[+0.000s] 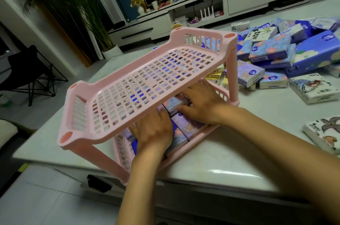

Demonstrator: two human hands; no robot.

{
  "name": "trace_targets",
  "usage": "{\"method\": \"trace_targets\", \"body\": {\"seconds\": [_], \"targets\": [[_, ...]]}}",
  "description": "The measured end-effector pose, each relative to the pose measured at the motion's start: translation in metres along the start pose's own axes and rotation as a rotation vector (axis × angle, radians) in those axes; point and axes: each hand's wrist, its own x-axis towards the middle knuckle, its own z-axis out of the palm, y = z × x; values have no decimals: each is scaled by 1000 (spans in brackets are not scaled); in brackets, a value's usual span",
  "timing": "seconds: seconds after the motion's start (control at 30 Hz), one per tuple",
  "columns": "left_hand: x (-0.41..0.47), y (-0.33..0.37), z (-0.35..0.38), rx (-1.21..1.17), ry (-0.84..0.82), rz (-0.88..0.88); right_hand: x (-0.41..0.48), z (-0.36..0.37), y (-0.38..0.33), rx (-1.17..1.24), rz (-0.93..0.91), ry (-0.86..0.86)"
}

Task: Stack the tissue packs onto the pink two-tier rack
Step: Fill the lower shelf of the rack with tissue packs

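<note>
The pink rack (82,138) stands on a pale worktop (230,160), its long side turned toward the person. Its upper tier (128,63) holds nothing on its grid. The lower tier (198,137) carries tissue packs (189,127) lying flat in rows, seen both at the rack's open front and through the grid above.

Both hands reach into the rack's front opening, between the tiers. The left hand (152,131) lies palm down on the packs near the rack's left end, fingers spread and straight, gripping nothing; its fingertips are hidden under the upper tier. The right hand (200,103), toward the rack's right end, rests over a floral pack (174,104) with its thumb against the pack's near edge. It seems to press rather than grip, though its fingers run out of sight beneath the grid.

To the rack's right, a loose heap of packs (272,52) lies on the worktop, and one white pack (323,136) sits apart, further right of the rack.
</note>
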Motion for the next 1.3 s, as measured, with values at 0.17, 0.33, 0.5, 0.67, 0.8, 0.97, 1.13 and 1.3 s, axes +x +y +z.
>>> {"method": "trace_targets", "body": {"seconds": [0.17, 0.33, 0.5, 0.67, 0.8, 0.97, 1.13, 1.3], "targets": [[-11, -15, -12, 26, 0, -4, -7, 1, -5, 105, 4, 141], [-10, -33, -6, 0, -63, 8, -1, -7, -3, 52, 43, 16], [-10, -32, -3, -6, -23, 30, 5, -15, -5, 43, 53, -55], [-12, -32, -3, -25, -43, 11, 4, -20, -2, 85, 44, -74], [-13, -31, -4, -40, -69, 1, 2, -24, 4, 152, 116, -82], [-12, -31, -5, -44, -88, -13, -1, -22, 2, 241, 138, -69], [-11, -29, -3, -63, -6, 7, -2, -11, -5, 141, -12, 75], [-8, -29, 5, 34, -70, 6, 4, 10, -10, -230, -91, -168]]}}
